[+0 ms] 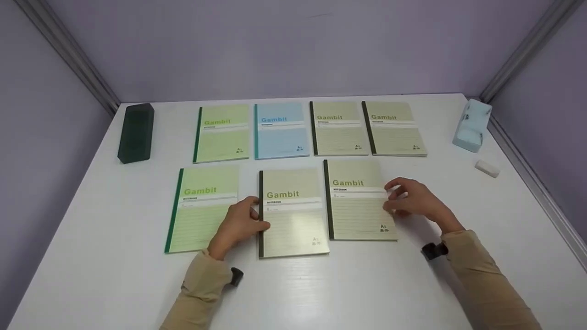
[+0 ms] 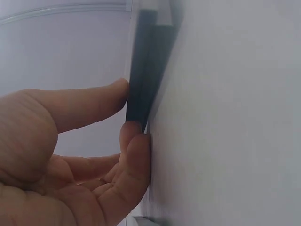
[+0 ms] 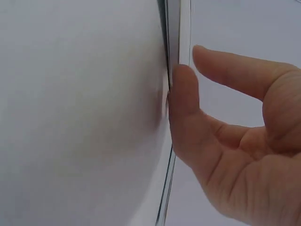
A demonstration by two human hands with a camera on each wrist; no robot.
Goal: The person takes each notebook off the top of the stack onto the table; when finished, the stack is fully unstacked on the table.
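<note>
In the head view my left hand [image 1: 237, 224] holds the dark-spined side of a khaki notebook [image 1: 293, 229] at front middle. The left wrist view has its thumb [image 2: 101, 104] against the cover and curled fingers [image 2: 134, 160] at the spine. To the right lies another khaki notebook [image 1: 357, 213], a little farther back. My right hand [image 1: 415, 199] pinches its right edge. In the right wrist view a finger [image 3: 186, 89] is against that edge, with the thumb close over the cover side. A green notebook [image 1: 202, 220] lies beside my left hand, partly behind it.
Along the back lie a green notebook [image 1: 222, 142], a blue notebook [image 1: 281, 137] and two khaki notebooks [image 1: 339, 142]. A dark green case [image 1: 136, 133] stands at far left. A light blue box [image 1: 472, 126] and a white eraser [image 1: 487, 168] sit near the right edge.
</note>
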